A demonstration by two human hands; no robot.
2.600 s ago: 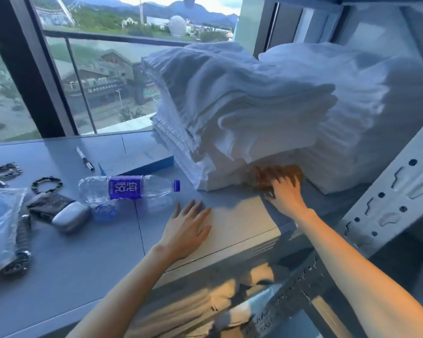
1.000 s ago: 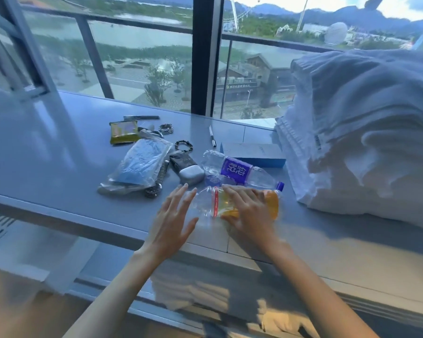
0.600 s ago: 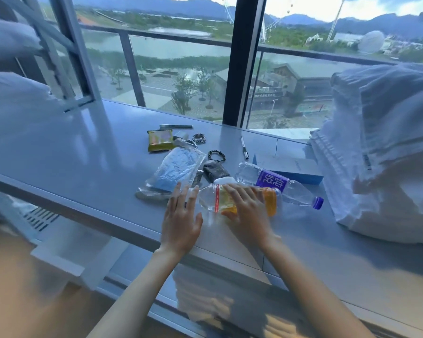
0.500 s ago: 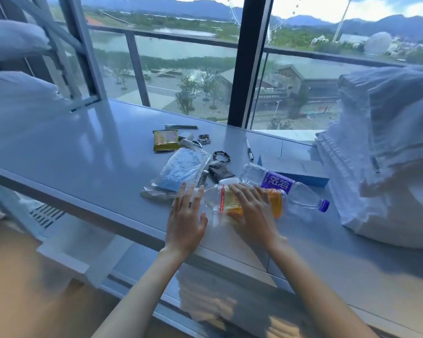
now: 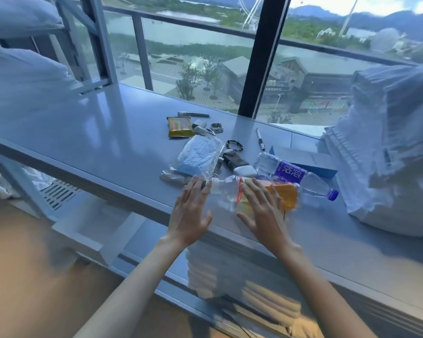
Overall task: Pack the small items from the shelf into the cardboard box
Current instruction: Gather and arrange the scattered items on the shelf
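Far to my left, white pillows sit on a rack at the end of the grey metal shelf in front of me. The small items lie in a loose cluster on the shelf. At the cluster's left, toward the window, is a yellow-green packet with a dark pen just behind it. My left hand lies at the shelf's front edge, fingers straight and spread and holding nothing. Its fingertips reach the near end of a clear plastic bag with something blue inside. Behind the bag's far corner is a silvery chain, and to the right a black bead bracelet. A dark pouch lies nearer me, and a small white case touches its near end. A second pen lies farther back. My right hand is spread wide too, its fingers laid flat over the orange-labelled bottle, not curled round it. That bottle lies on its side, clear end toward my left hand. Just behind it, also on its side, is a water bottle with a purple label and its blue cap pointing right. A flat blue box sits behind that. At the far right a tall stack of folded white towels rests on the shelf.
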